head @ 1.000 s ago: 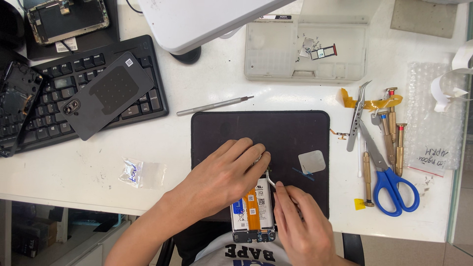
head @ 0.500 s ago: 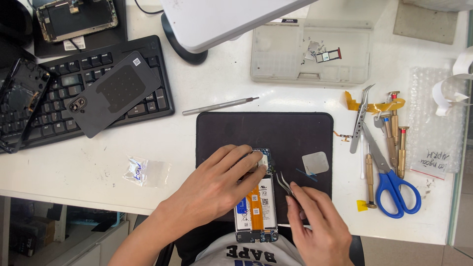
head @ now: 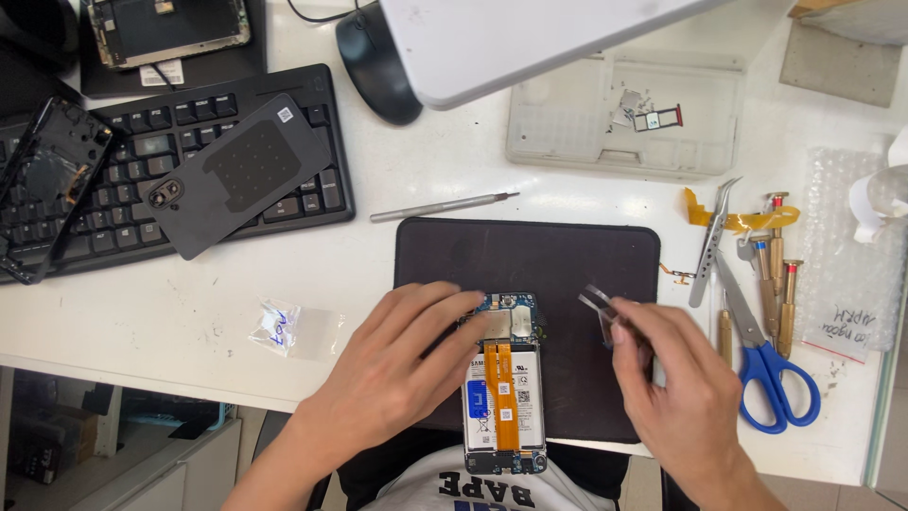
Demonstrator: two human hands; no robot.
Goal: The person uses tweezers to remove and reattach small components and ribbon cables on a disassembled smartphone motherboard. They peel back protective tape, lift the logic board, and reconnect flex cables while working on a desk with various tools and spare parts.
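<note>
An opened phone (head: 504, 388) lies back-up on a black mat (head: 530, 270), its battery, orange flex cables and circuit board exposed. My left hand (head: 402, 364) rests on the phone's left edge and pins it down with the fingers. My right hand (head: 676, 378) is lifted to the right of the phone and grips thin tweezers (head: 596, 301), whose tips are blurred and hover over the mat. A small grey square that lay on the mat earlier is hidden behind my right hand or gone.
A black keyboard (head: 189, 161) carries a dark phone back cover (head: 236, 173) and a broken frame (head: 43, 185). A metal pry tool (head: 440, 206) lies above the mat. Blue scissors (head: 766, 364), tweezers (head: 709, 241), screwdrivers (head: 780, 274), parts tray (head: 624, 114), small plastic bag (head: 284, 326).
My right hand has lifted away from the phone and swung right with the tweezers. My left hand has stayed on the phone. The view has shifted slightly.
</note>
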